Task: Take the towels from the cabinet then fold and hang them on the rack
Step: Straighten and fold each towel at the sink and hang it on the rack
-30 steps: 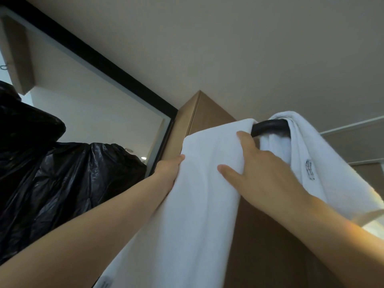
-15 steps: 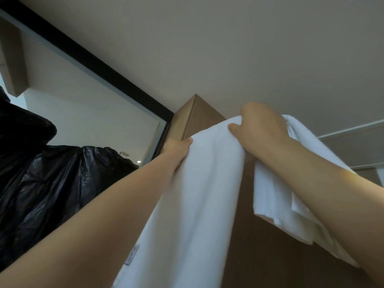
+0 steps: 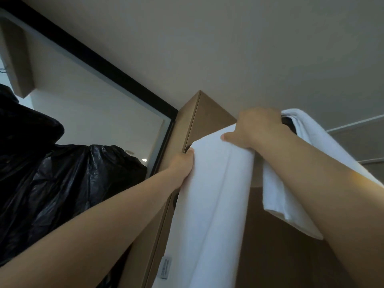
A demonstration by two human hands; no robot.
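Pale ceiling and wall behind. Black plastic bag (image 3: 62, 173): far left. Brown cabinet (image 3: 193, 121): centre. Left hand (image 3: 182, 165): grips the left edge of the near towel (image 3: 214, 194), likely to keep it level. Sewn label (image 3: 166, 265) at its hem: unreadable. Right hand (image 3: 255, 127): curled over its top, apparently seating it on the dark rack (image 3: 287, 121). Second towel (image 3: 291, 194): draped just right.

Dim, flat indoor light with a grey cast; the towel (image 3: 209, 194) reads bluish. A warm yellow patch (the only strong highlight) falls on the right forearm (image 3: 353, 188). The black plastic bag (image 3: 62, 183) glints faintly. Wide-angle bending at edges, slight softness.
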